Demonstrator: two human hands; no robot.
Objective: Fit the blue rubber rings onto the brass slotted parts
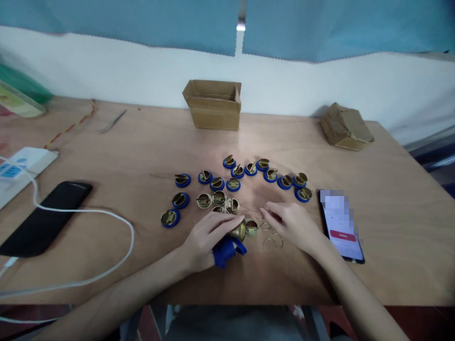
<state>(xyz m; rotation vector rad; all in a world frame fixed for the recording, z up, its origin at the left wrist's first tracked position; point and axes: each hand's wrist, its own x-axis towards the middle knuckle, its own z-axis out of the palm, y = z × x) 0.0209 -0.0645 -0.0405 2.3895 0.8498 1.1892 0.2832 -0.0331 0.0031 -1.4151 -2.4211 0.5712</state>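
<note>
My left hand [204,239] is closed round a short brass fitting [239,230], its round open end facing right. Blue plastic pieces [227,251] show just below these fingers; whether they are gripped too is unclear. My right hand [289,222] is closed in a pinch, and its fingertips hide whatever is between them. Thin wire rings [273,241] lie on the table beside it. Between the hands sits a cream-ringed brass piece [251,227]. Just beyond my left hand is a cluster of similar cream-ringed pieces [204,201], partly covered by the fingers.
Several blue-ringed brass pieces [233,184] are spread in an arc on the wooden table [142,147]. An open cardboard box [215,113] and a crumpled one [346,127] stand at the back. Phones lie left [50,218] and right [341,227]; a white cable [117,215] loops at left.
</note>
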